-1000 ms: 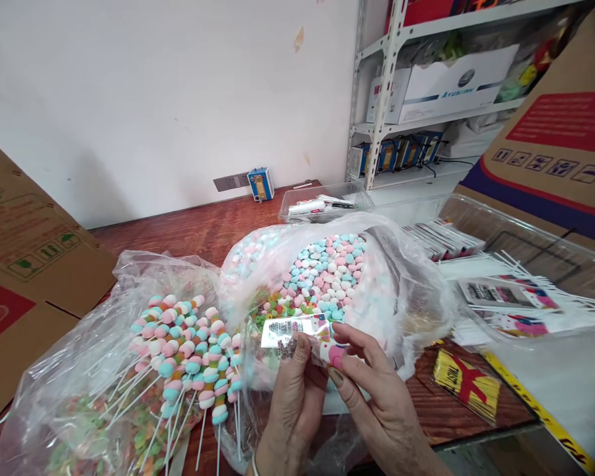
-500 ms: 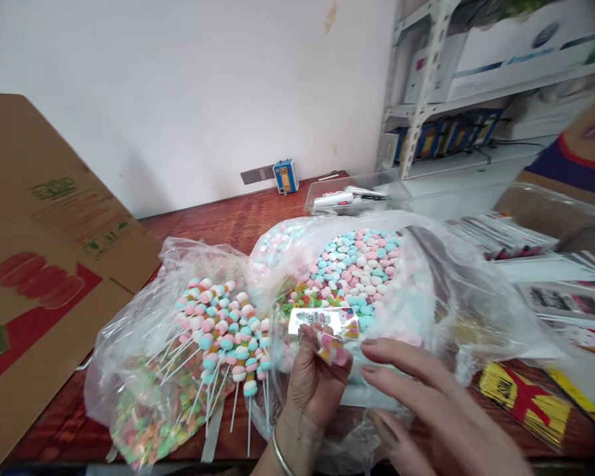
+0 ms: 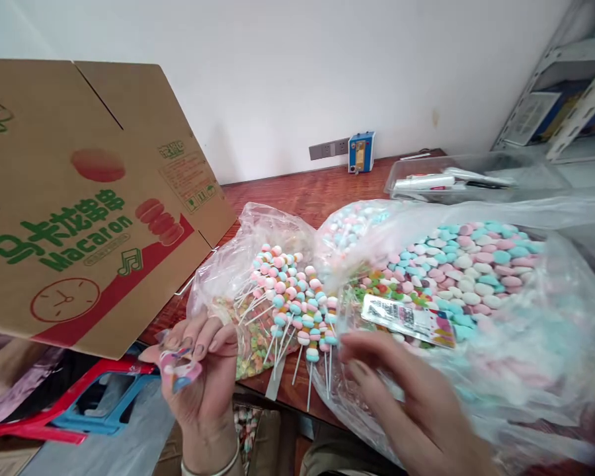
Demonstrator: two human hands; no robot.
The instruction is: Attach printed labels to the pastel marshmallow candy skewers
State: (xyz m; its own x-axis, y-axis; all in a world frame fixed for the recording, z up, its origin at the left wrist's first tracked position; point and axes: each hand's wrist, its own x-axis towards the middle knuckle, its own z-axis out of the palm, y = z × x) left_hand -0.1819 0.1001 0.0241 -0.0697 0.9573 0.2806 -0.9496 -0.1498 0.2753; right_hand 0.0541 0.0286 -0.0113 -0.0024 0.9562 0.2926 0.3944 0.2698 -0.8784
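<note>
Desk (image 3: 287,192): reddish wood, back edge along the wall. Carton (image 3: 109,258), printed "Macaron", is at desk's L edge; can't tell what it stands on. R bag (image 3: 570,291), clear plastic, fills R half of desk nr the front edge, mouth open on pastel sweets (image 3: 476,271) w/ green gummies (image 3: 384,285) at their L. L bag (image 3: 218,274), also clear, is nr front edge, L part, just beside R bag, more gummies in it. Stick pile (image 3: 296,308), sweets threaded on white sticks, lies on L bag, ends twd front edge. Tray (image 3: 530,175), clear, nr back edge, R end, white tubes (image 3: 426,182) inside. R hand (image 3: 416,396), blurred, is above front edge by R bag, fingers apart, no item seen in it; can't tell if it touches plastic. L hand (image 3: 203,380) is at front edge's L end, R of carton's bottom corner, fingers curled, grasping wrapper. Packet (image 3: 409,322) lies tilted on sweets/gummies in R bag, nr R hand. Device (image 3: 361,153), blue, upright, back edge. Wrapper (image 3: 178,367), pinkish, crumpled, btwn L hand's fingers.
</note>
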